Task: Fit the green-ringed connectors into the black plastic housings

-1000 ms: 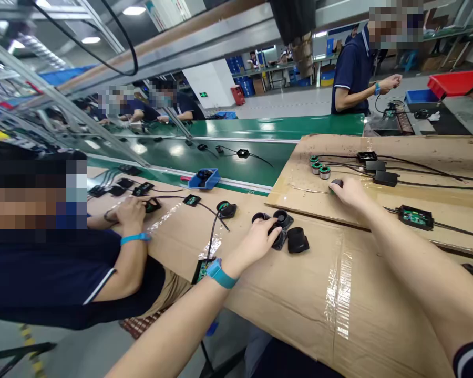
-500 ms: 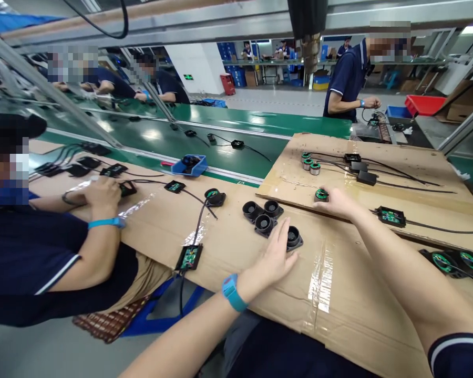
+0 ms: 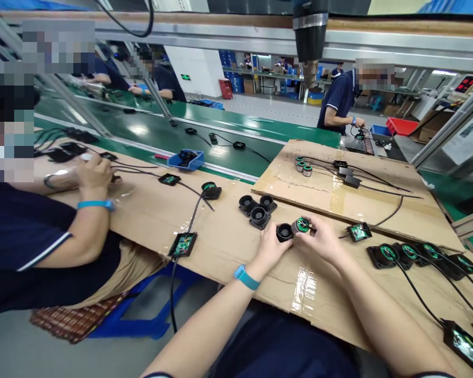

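My left hand [image 3: 271, 244] is closed on a black round housing [image 3: 285, 232] with a square flange, its open cup facing up. Right beside it, my right hand [image 3: 321, 236] pinches a round motor stator with a green circuit board [image 3: 300, 226] and a silver rim. The two parts are side by side, close together. Three more black housings [image 3: 258, 215] sit on the cardboard just left of my hands. To the right of my right hand lies a small black box with an exposed green board [image 3: 359, 231], a cable running from it.
Finished-looking housings with green boards and cables [image 3: 408, 253] line the right. A raised cardboard sheet [image 3: 284, 181] bears stators [image 3: 303, 167] and black boxes [image 3: 349, 178]. A co-worker's hand [image 3: 94, 173] works at the left. Behind runs a green conveyor [image 3: 236, 118]; a power driver [image 3: 310, 47] hangs overhead.
My right hand has brought the stator from the raised cardboard toward me, beside the housing. My left hand has closed on that housing. The cabled board box has shifted left in view.
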Demonstrator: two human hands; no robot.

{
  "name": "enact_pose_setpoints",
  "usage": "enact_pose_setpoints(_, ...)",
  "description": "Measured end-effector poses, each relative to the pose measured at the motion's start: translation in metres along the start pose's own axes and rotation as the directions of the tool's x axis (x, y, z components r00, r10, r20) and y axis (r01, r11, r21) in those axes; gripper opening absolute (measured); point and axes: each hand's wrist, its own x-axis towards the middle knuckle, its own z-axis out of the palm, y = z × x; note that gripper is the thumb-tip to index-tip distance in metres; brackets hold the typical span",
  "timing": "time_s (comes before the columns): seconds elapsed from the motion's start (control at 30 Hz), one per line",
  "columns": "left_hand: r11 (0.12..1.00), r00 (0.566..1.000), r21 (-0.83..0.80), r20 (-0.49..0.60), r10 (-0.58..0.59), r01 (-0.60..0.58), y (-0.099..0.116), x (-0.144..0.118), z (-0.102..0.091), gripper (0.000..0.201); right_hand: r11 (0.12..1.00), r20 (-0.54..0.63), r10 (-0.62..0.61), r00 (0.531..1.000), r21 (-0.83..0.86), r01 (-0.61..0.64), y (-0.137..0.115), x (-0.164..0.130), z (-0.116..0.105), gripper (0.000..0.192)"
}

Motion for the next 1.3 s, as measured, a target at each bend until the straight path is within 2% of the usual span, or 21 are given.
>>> enact_pose_setpoints(0.07, 0.991, 0.992, -0.063, 0.016, 0.122, -0.121, -0.001, 0.000, 0.000, 0.044, 0.998, -0.034, 0.020, 0.999, 0.068, -0.018, 0.004, -0.011, 0.005, 0.048)
enact_pose_setpoints(0.17, 0.955, 0.960, -0.106, 0.010, 0.280, -0.277, -0.001, 0.001, -0.001, 0.048, 0.985, -0.143, 0.062, 0.988, 0.166, -0.037, 0.012, -0.019, 0.007, 0.051)
enact_pose_setpoints(0.3, 0.961, 0.966, -0.107, 0.029, 0.258, -0.253, 0.001, -0.002, 0.001, 0.049, 0.968, -0.275, 0.073, 0.959, 0.249, -0.002, 0.011, -0.030, 0.013, 0.053)
enact_pose_setpoints(0.37, 0.962, 0.964, -0.103, 0.059, 0.258, -0.252, 0.002, -0.003, 0.003, 0.052, 0.983, -0.267, 0.025, 0.963, 0.183, 0.026, 0.008, -0.035, 0.019, 0.053)
enact_pose_setpoints(0.53, 0.929, 0.926, -0.075, 0.085, 0.368, -0.362, -0.003, -0.005, 0.005, 0.056, 0.980, -0.157, -0.197, 0.968, -0.068, 0.189, 0.003, -0.039, 0.036, 0.041)
enact_pose_setpoints(0.7, 0.909, 0.905, -0.056, 0.085, 0.417, -0.413, -0.008, -0.005, 0.007, 0.058, 0.975, -0.129, -0.159, 0.979, -0.179, 0.134, -0.001, -0.037, 0.040, 0.043)
enact_pose_setpoints(0.9, 0.887, 0.884, -0.023, 0.081, 0.461, -0.461, -0.009, -0.006, 0.009, 0.054, 0.973, -0.205, -0.120, 0.971, -0.219, 0.074, -0.004, -0.040, 0.047, 0.035)
enact_pose_setpoints(1.0, 0.891, 0.887, -0.056, 0.080, 0.455, -0.451, -0.008, -0.005, 0.008, 0.053, 0.959, -0.205, -0.141, 0.968, -0.272, 0.082, -0.002, -0.041, 0.050, 0.043)
enact_pose_setpoints(1.1, 0.900, 0.899, -0.087, 0.066, 0.433, -0.427, -0.007, -0.005, 0.007, 0.052, 0.940, -0.140, -0.219, 0.966, -0.297, 0.170, 0.004, -0.041, 0.050, 0.051)
enact_pose_setpoints(1.2, 0.922, 0.917, -0.097, 0.112, 0.384, -0.374, -0.005, -0.005, 0.007, 0.055, 0.937, -0.058, -0.268, 0.962, -0.249, 0.246, 0.013, -0.036, 0.048, 0.040)
enact_pose_setpoints(1.3, 0.956, 0.938, -0.127, 0.196, 0.285, -0.264, -0.003, -0.006, 0.006, 0.078, 0.934, -0.055, -0.293, 0.954, -0.229, 0.274, 0.018, -0.028, 0.043, 0.034)
